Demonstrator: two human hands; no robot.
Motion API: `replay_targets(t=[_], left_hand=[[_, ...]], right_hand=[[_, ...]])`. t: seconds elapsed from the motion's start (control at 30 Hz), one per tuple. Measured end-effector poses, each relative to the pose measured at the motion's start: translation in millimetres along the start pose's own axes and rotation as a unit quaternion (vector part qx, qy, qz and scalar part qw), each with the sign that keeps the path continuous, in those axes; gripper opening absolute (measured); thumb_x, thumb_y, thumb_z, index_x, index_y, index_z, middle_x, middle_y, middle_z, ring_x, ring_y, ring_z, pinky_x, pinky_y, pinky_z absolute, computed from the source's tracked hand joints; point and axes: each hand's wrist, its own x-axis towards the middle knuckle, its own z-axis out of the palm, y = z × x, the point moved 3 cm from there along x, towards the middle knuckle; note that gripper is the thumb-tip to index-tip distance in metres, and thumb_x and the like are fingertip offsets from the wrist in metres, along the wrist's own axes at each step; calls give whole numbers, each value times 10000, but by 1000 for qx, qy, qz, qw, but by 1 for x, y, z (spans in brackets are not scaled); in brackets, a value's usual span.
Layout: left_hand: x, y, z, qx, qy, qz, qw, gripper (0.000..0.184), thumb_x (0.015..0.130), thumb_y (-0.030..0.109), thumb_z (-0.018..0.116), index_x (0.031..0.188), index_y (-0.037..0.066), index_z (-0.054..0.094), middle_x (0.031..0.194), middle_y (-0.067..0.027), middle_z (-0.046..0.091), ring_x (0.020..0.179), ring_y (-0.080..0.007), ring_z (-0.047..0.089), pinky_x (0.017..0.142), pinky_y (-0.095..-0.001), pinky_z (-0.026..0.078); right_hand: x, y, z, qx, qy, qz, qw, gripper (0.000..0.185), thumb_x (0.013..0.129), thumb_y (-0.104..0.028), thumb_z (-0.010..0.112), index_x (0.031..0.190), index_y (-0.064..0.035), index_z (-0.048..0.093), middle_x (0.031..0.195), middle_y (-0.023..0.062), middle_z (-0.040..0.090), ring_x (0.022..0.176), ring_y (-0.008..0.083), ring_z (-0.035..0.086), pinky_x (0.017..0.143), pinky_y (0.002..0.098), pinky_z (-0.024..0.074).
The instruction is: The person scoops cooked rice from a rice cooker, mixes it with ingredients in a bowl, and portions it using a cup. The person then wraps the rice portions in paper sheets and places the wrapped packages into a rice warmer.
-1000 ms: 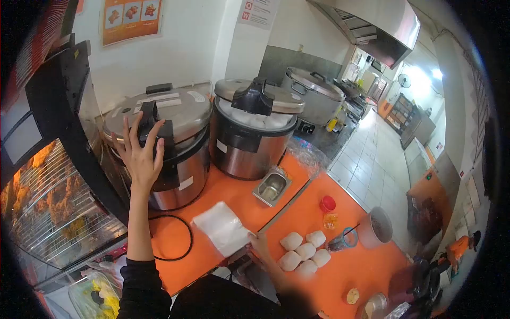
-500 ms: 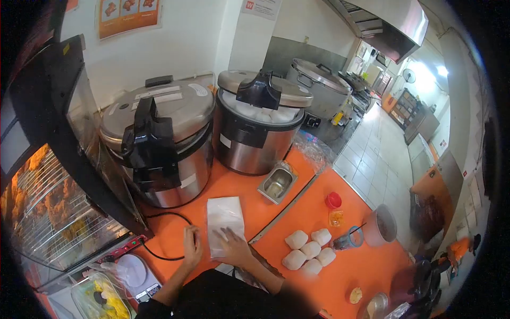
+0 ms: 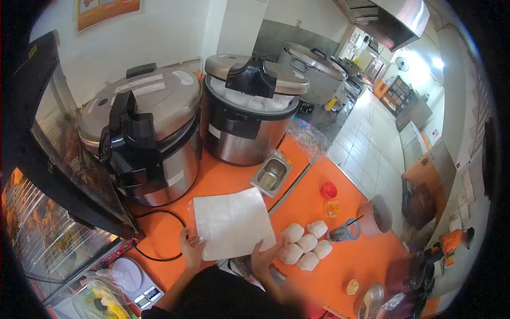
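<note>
A white sheet of paper or wrapper (image 3: 232, 223) lies spread over the orange counter (image 3: 212, 186). At its lower left corner my left hand (image 3: 191, 247) has its fingers bent around the edge. My right hand (image 3: 263, 259) touches the lower right edge with its fingers apart. Several wrapped white bundles (image 3: 308, 243) sit just right of my right hand. Behind the sheet stand a closed rice cooker (image 3: 180, 181) and a second cooker (image 3: 234, 141) with its lid raised over white contents. A small metal pan (image 3: 271, 175) is beyond the sheet's upper right corner.
On the left are a food warmer cabinet (image 3: 79, 186), a black cable (image 3: 154, 258) and a digital scale (image 3: 130, 276). To the right stand a red cup (image 3: 329, 190), a blue-rimmed cup (image 3: 351, 229) and a metal pot (image 3: 375, 215). A person in orange (image 3: 451, 242) is at the far right.
My left hand has come down from the closed cooker to the paper. The narrow white paper now lies much wider between my hands. The view has shifted slightly.
</note>
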Motion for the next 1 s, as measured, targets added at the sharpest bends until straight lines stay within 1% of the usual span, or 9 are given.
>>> replay_targets(t=[0.07,0.1,0.17,0.27,0.37,0.43,0.57,0.67,1.0], left_hand=[[2,11,-3,-226,-1,-142,964,613,724,18,721,1252,-13,411,1159,-130,478,969,-247,570,807,-297,494],[5,21,-5,-269,-49,-174,946,543,744,17,695,1228,-16,450,1162,-123,491,944,-238,576,811,-300,491],[8,37,-6,-352,-145,-233,895,412,786,16,644,1180,-23,530,1170,-109,517,894,-219,589,819,-308,483],[26,10,0,-171,-242,18,955,297,816,27,599,1107,-35,605,1266,-125,484,975,-235,571,815,-320,488],[40,42,1,205,-122,175,955,332,774,24,632,1100,-37,617,1299,-137,466,1081,-281,518,878,-365,470],[43,30,6,266,-111,210,934,338,750,25,653,1087,2,638,1255,-134,482,1104,-304,479,893,-388,450],[38,27,11,171,-61,170,968,304,703,37,690,1007,57,686,1148,-120,515,1072,-311,458,897,-406,420],[35,22,12,242,-38,208,947,255,690,49,698,943,77,706,1072,-96,534,1010,-298,482,844,-395,441],[37,61,-5,262,-99,185,942,78,689,68,690,766,65,676,881,-87,559,849,-272,546,721,-365,495]], right_hand=[[-2,-26,-6,-43,-289,-92,952,423,834,-123,586,1214,10,456,1195,211,476,1156,369,438,1018,500,284],[-6,-36,-5,-23,-445,-138,884,466,843,-155,583,1251,10,428,1197,224,461,1160,383,427,1021,512,283],[-18,-57,21,154,-493,4,856,441,839,-110,601,1256,-48,476,1226,246,454,1110,419,457,992,463,322],[-41,-40,50,34,-451,-27,892,439,871,-177,584,1259,-15,457,1240,255,445,1112,418,457,968,457,345],[-58,-7,56,43,-412,11,910,500,907,-223,526,1326,5,379,1293,271,414,1198,432,399,1009,486,315],[-64,-2,54,60,-419,34,905,496,915,-217,510,1327,20,369,1295,281,406,1214,441,380,1020,501,300],[-56,-1,55,56,-439,25,896,494,918,-210,493,1332,25,365,1314,269,397,1260,426,345,1056,508,266],[-39,-8,49,-105,-431,-150,883,476,917,-214,482,1329,3,388,1306,246,405,1248,408,364,1058,489,280],[-49,5,52,-156,-459,-166,859,497,904,-238,482,1343,-21,395,1374,239,363,1312,387,314,1071,497,264]])
